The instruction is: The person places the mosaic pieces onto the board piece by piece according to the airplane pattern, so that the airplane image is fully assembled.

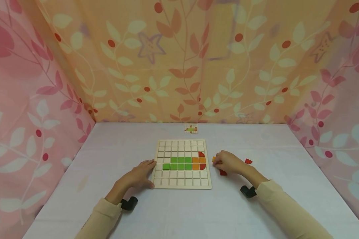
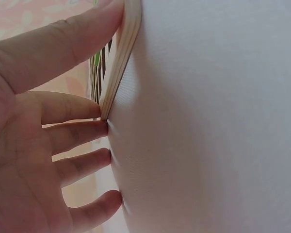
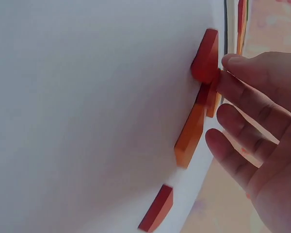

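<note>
A square wooden grid board [image 1: 164,182] lies flat, with a block of green squares [image 1: 181,163], orange squares [image 1: 198,160] and red rounded tiles [image 1: 201,154] in its cells. My left hand [image 1: 139,174] rests at the board's left side, thumb by the near corner; the left wrist view shows its fingers extended, touching the edge and the cloth. Right of the board, my right hand [image 1: 228,161] reaches down over loose tiles. In the right wrist view its fingertips [image 3: 225,83] are beside a red tile [image 3: 206,56] and orange tiles [image 3: 189,136], thumb and forefinger slightly apart.
A small pattern card [image 1: 190,128] lies behind the board. One red rounded tile [image 1: 248,161] lies beyond my right wrist. Black wrist-worn pieces [image 1: 129,203] sit under both wrists. Floral curtains [image 1: 179,66] enclose the white-covered table [image 1: 179,215] at back and sides.
</note>
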The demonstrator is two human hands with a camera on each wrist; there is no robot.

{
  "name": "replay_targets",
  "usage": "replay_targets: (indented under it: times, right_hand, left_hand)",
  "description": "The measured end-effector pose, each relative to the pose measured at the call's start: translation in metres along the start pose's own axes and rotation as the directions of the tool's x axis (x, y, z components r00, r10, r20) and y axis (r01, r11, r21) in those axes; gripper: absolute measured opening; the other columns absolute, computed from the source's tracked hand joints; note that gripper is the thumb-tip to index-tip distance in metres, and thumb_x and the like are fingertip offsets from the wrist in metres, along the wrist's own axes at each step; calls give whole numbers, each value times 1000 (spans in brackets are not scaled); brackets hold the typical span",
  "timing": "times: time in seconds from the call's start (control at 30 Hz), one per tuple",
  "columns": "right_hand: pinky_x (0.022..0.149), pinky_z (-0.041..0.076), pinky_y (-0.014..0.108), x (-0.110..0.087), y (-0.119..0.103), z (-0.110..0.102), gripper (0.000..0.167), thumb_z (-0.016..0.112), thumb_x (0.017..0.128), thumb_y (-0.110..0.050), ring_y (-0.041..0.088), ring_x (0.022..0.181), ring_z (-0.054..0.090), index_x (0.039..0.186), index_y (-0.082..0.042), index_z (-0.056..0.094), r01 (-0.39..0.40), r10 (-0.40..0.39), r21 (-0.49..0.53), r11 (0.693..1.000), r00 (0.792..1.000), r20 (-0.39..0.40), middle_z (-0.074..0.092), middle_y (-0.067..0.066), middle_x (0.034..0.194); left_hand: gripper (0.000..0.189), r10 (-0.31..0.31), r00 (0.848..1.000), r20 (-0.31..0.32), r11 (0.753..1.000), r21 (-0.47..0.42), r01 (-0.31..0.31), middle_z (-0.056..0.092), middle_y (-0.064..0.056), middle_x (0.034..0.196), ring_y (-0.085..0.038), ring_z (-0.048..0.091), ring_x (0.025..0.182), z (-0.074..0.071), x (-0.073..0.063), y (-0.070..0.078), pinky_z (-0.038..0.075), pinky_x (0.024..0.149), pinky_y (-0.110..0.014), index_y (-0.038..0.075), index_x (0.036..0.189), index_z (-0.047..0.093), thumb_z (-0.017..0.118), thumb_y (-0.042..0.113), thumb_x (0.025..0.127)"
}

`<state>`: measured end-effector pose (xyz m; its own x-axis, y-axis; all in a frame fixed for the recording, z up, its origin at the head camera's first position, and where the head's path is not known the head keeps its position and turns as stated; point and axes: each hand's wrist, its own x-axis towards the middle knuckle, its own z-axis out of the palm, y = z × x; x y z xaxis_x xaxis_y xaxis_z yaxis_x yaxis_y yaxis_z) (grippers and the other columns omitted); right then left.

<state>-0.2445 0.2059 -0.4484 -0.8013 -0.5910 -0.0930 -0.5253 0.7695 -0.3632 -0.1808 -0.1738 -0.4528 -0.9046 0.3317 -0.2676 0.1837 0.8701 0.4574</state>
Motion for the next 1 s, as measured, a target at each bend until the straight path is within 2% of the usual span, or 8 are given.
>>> replay_targets:
  times: [0.2,0.43,0.73,0.9,1.0]
  right_hand:
    - [74,50,26,-5,8,-3,11,68,85,-5,11,81,53,88,-10,78,-51,51,30,998,999,13,67,-1,85]
    - [71,48,25,-11,18,-3,6,74,84,-11,10,80,55,88,-11,78,5,-5,34,999,1000,-10,66,-5,83]
    - [70,48,25,-6,24,-1,8,74,84,-12,12,78,53,90,-10,78,-94,96,39,995,994,-50,65,-3,82]
    - [72,48,28,-3,27,-2,8,74,84,-12,13,78,54,90,-9,78,-101,103,30,994,992,-76,66,-2,82]
    - [73,48,29,-2,26,-4,10,74,83,-12,13,79,54,92,-10,78,-107,109,38,994,992,-62,66,-2,83]
  left_hand:
    - [93,5,1000,-1,1000,0,-5,32,-19,157,-42,25,146,0,0,-1,26,112,-64,-1,148,37,85,21,71]
    - [93,0,1000,-5,1000,-2,0,32,-19,157,-42,25,146,2,0,-1,26,112,-65,-1,148,37,85,21,71]
    - [93,10,1000,-17,1000,-7,-10,33,-19,156,-41,26,146,-1,-4,3,27,112,-62,-2,148,37,85,20,72]
    - [93,14,1000,-15,1000,-16,-15,33,-19,157,-41,25,146,-1,-4,2,27,113,-62,-2,148,37,85,20,72]
    - [93,13,1000,-15,1000,-18,-14,33,-19,157,-41,25,146,0,-4,2,26,113,-62,-2,147,37,85,20,71]
